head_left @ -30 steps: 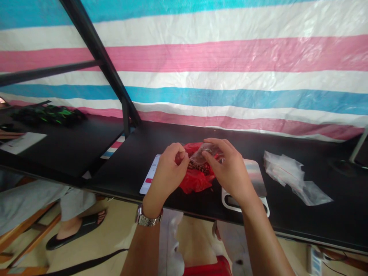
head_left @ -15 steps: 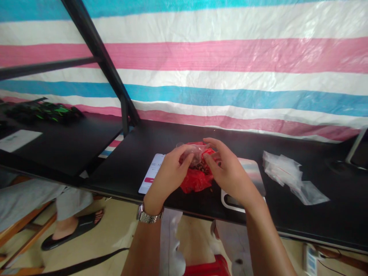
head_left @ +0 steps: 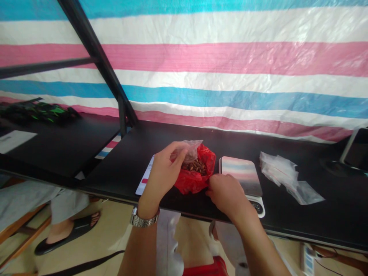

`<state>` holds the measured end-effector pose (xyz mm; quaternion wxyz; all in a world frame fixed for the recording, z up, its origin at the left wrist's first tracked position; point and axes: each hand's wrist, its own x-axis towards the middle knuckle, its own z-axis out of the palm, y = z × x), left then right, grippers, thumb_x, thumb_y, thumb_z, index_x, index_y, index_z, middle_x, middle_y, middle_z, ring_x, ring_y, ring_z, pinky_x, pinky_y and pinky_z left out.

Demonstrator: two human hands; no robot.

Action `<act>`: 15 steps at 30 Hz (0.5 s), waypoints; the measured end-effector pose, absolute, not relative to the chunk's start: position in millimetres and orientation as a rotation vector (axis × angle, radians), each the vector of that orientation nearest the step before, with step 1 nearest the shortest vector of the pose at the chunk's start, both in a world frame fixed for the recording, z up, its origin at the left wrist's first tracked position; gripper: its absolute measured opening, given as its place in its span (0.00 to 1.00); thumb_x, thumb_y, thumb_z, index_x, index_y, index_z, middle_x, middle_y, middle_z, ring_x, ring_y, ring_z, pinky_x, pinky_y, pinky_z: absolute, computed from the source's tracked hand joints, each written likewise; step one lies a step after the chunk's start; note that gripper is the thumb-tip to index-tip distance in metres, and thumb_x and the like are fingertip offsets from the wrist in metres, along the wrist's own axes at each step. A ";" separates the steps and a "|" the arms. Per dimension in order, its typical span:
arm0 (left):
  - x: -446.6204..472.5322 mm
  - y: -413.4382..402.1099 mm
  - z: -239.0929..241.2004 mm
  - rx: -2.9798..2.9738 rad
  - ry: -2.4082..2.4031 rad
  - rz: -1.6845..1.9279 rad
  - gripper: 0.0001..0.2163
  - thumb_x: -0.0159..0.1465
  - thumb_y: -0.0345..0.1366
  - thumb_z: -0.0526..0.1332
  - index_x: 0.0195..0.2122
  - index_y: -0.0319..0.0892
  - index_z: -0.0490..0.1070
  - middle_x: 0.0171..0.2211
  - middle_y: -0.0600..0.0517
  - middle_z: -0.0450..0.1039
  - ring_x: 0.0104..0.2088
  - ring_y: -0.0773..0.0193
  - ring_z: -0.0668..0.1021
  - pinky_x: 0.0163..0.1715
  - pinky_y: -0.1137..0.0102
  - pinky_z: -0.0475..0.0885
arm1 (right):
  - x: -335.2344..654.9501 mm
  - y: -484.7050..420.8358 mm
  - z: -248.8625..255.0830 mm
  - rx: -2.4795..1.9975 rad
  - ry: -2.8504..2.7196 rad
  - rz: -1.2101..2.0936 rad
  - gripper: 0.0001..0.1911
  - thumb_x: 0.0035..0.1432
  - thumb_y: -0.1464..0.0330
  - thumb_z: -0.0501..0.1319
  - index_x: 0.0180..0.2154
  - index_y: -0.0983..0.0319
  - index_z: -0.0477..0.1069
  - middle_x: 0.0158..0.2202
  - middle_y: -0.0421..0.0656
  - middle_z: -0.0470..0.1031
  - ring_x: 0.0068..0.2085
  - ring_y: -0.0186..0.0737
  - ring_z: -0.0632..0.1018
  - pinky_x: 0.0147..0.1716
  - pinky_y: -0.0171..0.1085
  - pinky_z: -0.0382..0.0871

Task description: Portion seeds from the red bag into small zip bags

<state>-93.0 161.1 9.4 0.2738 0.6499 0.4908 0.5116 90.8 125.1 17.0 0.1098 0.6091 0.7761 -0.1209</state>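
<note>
My left hand (head_left: pixel 164 170) is closed on a small clear plastic bag (head_left: pixel 193 150), tilted above a crumpled red plastic bag (head_left: pixel 189 184). Inside the open red bag lie small brown pieces (head_left: pixel 197 167) that look like nuts or beans. My right hand (head_left: pixel 228 193) is low on the black table, at the right front edge of the red bag, with its fingers pinched together. What those fingertips hold, if anything, is hidden. Just right of that hand sits a digital scale (head_left: pixel 243 174), its plate bare and its display partly visible.
A phone (head_left: pixel 143 182) lies partly behind my left wrist. Several flat clear zip bags (head_left: pixel 280 170) are spread right of the scale. A dark device (head_left: pixel 356 149) stands at the far right. A striped sheet (head_left: pixel 230 57) hangs behind the table. Another person's sandalled foot (head_left: pixel 74 230) shows at lower left.
My right hand has left the clear bag and dropped to the table beside the red bag, uncovering the scale. My left hand keeps the clear bag, shifted slightly left.
</note>
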 end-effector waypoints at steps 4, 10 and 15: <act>-94.3 161.9 10.0 1.711 1.308 1.412 0.08 0.71 0.40 0.65 0.44 0.44 0.81 0.44 0.50 0.87 0.45 0.57 0.87 0.49 0.65 0.81 | 99.6 123.3 18.7 1.739 2.322 -0.376 0.11 0.68 0.75 0.63 0.45 0.65 0.85 0.45 0.57 0.87 0.50 0.57 0.87 0.47 0.43 0.71; -99.3 160.2 12.4 1.649 1.255 1.386 0.08 0.70 0.41 0.66 0.44 0.44 0.81 0.45 0.49 0.86 0.44 0.56 0.87 0.51 0.63 0.81 | 118.1 129.5 31.8 1.994 2.501 -0.382 0.06 0.70 0.69 0.65 0.41 0.59 0.82 0.43 0.47 0.86 0.45 0.52 0.85 0.40 0.42 0.67; -99.5 161.1 13.4 1.664 1.241 1.473 0.07 0.69 0.40 0.67 0.43 0.44 0.81 0.43 0.50 0.86 0.45 0.58 0.86 0.49 0.65 0.82 | 104.0 151.1 23.3 2.117 2.759 -0.505 0.07 0.72 0.67 0.64 0.47 0.58 0.82 0.47 0.45 0.83 0.45 0.47 0.83 0.43 0.40 0.68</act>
